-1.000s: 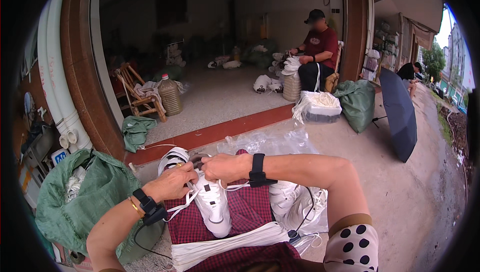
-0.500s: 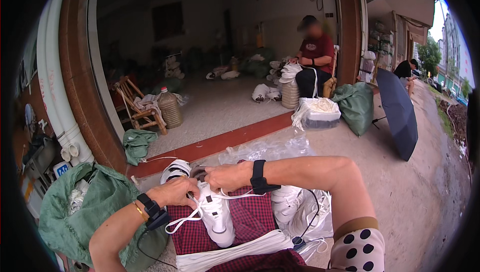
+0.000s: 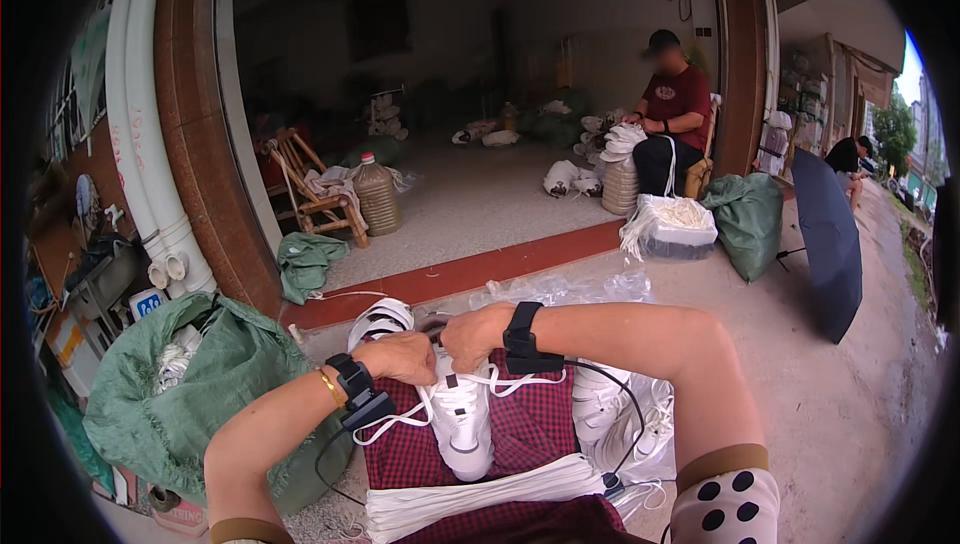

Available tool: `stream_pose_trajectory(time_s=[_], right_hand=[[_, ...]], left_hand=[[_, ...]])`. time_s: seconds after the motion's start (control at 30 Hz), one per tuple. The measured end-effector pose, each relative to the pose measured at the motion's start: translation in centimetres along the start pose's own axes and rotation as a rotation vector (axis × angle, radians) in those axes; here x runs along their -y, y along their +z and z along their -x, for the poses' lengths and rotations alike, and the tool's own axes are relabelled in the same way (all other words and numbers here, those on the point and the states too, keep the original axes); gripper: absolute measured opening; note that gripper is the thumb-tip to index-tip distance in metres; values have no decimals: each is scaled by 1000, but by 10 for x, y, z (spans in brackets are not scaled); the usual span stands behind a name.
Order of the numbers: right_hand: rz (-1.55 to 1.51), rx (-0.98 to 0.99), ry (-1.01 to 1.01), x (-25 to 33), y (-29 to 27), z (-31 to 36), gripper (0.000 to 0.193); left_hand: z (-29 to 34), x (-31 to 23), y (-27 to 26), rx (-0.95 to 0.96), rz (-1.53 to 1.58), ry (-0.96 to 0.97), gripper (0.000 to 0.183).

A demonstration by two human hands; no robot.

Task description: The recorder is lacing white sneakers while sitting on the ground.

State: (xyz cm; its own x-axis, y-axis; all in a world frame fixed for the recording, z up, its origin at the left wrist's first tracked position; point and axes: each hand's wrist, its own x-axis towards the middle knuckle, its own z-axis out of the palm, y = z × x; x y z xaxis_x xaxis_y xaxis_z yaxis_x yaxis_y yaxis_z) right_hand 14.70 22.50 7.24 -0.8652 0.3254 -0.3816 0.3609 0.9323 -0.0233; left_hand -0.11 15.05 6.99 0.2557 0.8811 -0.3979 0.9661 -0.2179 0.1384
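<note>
A white sneaker (image 3: 464, 434) lies on my lap on red-and-black checked cloth, its toe toward me. My left hand (image 3: 400, 356) is closed at the left side of its lacing, with the fingertips pinched on the white shoelace (image 3: 524, 381). Close beside it, my right hand (image 3: 474, 336) is also closed, gripping lace near the top eyelets by the shoe's opening. What lies inside the fingers is mostly hidden. Loose lace loops out on both sides of the shoe. Another white shoe (image 3: 382, 318) sits just beyond my left hand.
Across my lap lies a bundle of white laces (image 3: 490, 494). More white shoes (image 3: 600, 406) rest at my right on clear plastic. A green sack (image 3: 260, 374) stands at my left. Beyond the red threshold, a seated person (image 3: 672, 104) handles white shoe parts; a dark umbrella (image 3: 826, 244) stands right.
The view has shifted, so the scene sits farther right. My left hand has moved up closer to my right hand at the upper lacing, its back now turned more upward.
</note>
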Motion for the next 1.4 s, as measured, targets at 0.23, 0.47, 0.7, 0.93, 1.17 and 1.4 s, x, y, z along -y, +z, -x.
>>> stream_pose_trajectory(time_s=[0.23,0.47,0.7,0.93,1.17,1.4], right_hand=[[-270,-357,-34,5,25,6,26],[-1104,-934,-69,-26,-3,-8,38],[-1232,-839,-132,-16,-3,32,32],[-1244,-778,-236,-15,1,24,28],[-930,-418,-249,-20,40,16,25],[-1678,-873,-80,-70,68,64,26]], left_hand=[[5,16,20,-84,151,-38,23],[10,2,33,-506,440,211,14],[44,-12,-7,-560,1170,184,22],[24,-13,4,-617,1022,205,24],[33,-15,17,-856,739,381,21],[66,89,60,-1236,1282,-154,20]])
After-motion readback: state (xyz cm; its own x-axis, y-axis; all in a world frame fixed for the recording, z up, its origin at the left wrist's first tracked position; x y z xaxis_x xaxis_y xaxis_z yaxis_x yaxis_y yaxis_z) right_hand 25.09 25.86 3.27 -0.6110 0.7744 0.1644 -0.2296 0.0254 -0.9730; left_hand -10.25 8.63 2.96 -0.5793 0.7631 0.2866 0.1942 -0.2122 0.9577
